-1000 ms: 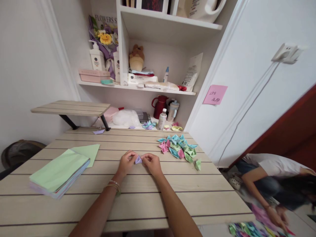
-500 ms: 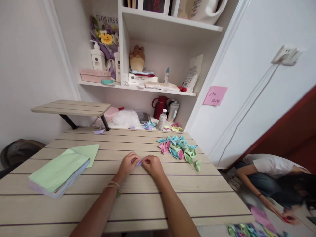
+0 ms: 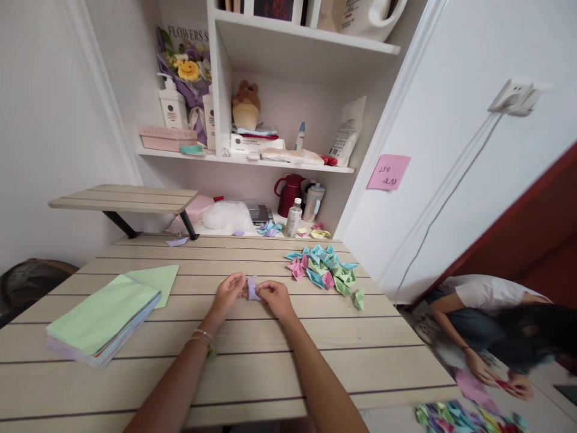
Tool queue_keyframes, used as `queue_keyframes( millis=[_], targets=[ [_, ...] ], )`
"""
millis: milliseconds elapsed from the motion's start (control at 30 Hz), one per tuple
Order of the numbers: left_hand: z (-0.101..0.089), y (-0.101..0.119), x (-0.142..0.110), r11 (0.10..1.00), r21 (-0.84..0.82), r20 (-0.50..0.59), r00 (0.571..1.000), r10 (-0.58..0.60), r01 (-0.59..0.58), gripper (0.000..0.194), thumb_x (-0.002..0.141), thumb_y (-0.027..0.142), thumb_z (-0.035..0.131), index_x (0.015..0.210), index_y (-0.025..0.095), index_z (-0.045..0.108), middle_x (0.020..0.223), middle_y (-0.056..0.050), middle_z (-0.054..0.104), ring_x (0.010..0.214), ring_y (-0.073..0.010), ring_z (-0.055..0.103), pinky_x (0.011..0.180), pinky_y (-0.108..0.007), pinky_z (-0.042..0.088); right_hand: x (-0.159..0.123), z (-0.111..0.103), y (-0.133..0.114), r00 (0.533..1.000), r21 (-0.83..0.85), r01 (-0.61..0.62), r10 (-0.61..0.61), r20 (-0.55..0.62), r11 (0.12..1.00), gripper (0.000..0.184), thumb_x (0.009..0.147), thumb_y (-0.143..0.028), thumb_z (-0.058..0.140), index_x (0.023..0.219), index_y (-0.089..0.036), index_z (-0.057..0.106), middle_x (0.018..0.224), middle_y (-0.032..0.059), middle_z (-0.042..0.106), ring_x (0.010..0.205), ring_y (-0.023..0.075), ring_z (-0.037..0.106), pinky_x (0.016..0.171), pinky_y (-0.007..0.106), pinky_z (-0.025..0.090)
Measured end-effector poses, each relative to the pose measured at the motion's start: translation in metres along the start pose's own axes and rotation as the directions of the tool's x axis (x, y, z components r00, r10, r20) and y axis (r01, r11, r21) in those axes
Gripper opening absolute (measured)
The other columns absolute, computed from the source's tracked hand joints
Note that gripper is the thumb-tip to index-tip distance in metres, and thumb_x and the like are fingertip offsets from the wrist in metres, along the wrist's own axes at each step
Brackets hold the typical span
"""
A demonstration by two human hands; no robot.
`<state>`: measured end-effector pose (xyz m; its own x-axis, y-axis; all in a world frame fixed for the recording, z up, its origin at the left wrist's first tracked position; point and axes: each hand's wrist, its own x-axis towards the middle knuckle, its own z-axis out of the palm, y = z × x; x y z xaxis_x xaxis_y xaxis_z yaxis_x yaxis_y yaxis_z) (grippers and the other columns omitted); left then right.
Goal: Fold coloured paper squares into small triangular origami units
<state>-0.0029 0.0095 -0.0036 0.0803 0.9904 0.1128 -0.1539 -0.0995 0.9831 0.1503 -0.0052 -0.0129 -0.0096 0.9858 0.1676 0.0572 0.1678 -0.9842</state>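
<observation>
A small piece of folded purple paper is held upright between my hands, just above the wooden table. My right hand pinches its right side between thumb and fingertips. At its left side, my left hand has curled fingers on the paper's edge, partly hiding it. To the right lies a cluster of folded paper boats in blue, green and pink. A stack of coloured paper sheets, light green on top, lies to the left, near a small raised shelf.
Behind the table, white shelves hold a red jug, a clear bottle and more paper pieces. A purple folded piece lies by the raised shelf's leg. At right, another person crouches beside a pile of folded papers.
The purple paper has turned up and shows a larger face between my fingers. My left hand has shifted slightly left. The other person's hands have moved a little.
</observation>
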Motion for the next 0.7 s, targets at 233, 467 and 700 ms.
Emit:
queue_keyframes(
  millis=[233, 467, 700],
  targets=[
    [-0.007, -0.005, 0.004, 0.994, 0.099, 0.232, 0.971, -0.059, 0.037, 0.035, 0.054, 0.029, 0.075, 0.084, 0.013, 0.064, 0.075, -0.006, 0.068, 0.072, -0.0185, 0.064, 0.073, -0.033, 0.049, -0.001, -0.016, -0.006, 0.991, -0.065, 0.121, -0.116, 0.068, 0.991, 0.009, 0.062, -0.023, 0.062, 0.065, -0.017, 0.068, 0.064, 0.0025, 0.066, 0.059, 0.0146, 0.059, 0.060, 0.025, 0.047],
    [-0.003, -0.006, 0.001, 0.998, 0.068, 0.183, 0.983, -0.026, 0.014, 0.025, 0.058, 0.032, 0.072, 0.067, 0.014, 0.057, 0.064, -0.003, 0.065, 0.064, -0.0153, 0.062, 0.068, -0.030, 0.051, 0.000, -0.008, -0.003, 0.992, -0.022, 0.115, -0.114, 0.047, 0.993, 0.020, 0.066, -0.031, 0.064, 0.080, -0.018, 0.067, 0.080, 0.0054, 0.067, 0.074, 0.0169, 0.062, 0.066, 0.028, 0.050],
    [0.001, -0.003, 0.000, 0.999, 0.040, 0.104, 0.995, 0.010, -0.014, 0.029, 0.057, 0.031, 0.073, 0.071, 0.015, 0.053, 0.067, -0.003, 0.066, 0.066, -0.0159, 0.063, 0.067, -0.030, 0.051, -0.001, 0.002, 0.005, 0.999, 0.090, -0.041, 0.040, 0.008, 0.995, 0.040, 0.050, -0.038, 0.077, 0.078, -0.013, 0.064, 0.060, 0.0030, 0.065, 0.054, 0.0158, 0.061, 0.053, 0.026, 0.050]
  ],
)
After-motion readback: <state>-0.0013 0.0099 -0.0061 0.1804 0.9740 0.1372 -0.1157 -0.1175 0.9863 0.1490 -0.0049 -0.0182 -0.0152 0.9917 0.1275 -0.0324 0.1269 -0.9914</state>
